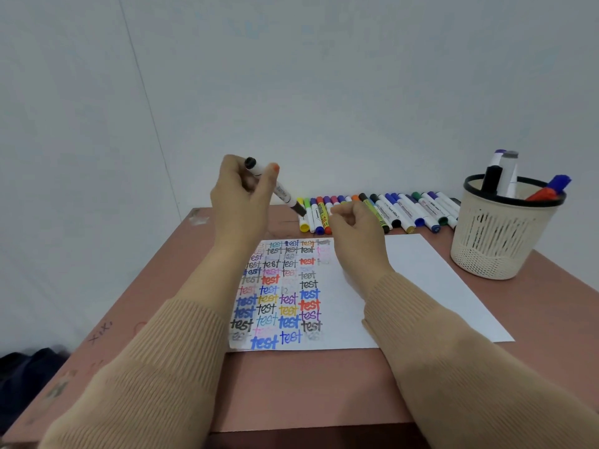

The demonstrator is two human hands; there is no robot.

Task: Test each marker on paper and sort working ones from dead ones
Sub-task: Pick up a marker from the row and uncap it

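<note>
A pinkish-brown surface stands against a pale wall, seen from above over two arms in tan ribbed sleeves. A white sheet of paper lies across the middle. Its left half is packed with the word "test" in many colours, some bold and some faint, and its right half is blank. At the far right a cream mesh basket with a black rim holds a few markers upright or leaning. Along the far edge, behind the paper, a row of capped markers lies side by side. The right hand hovers at the left part of that row with its fingers curled in. Whether it pinches anything cannot be told. The left hand is raised above the paper's far left corner, fingers wrapped round one marker. The likely slips from here are the curled right hand nudging the row and rolling sorted pens together, or a faint trial mark being lost among the crowded words, so a dead pen is misjudged. The held marker slants down to the right, its lower end just beside the row. It has a white printed barrel and black ends. Whether the lower end is a cap or a bare tip is unclear.
</note>
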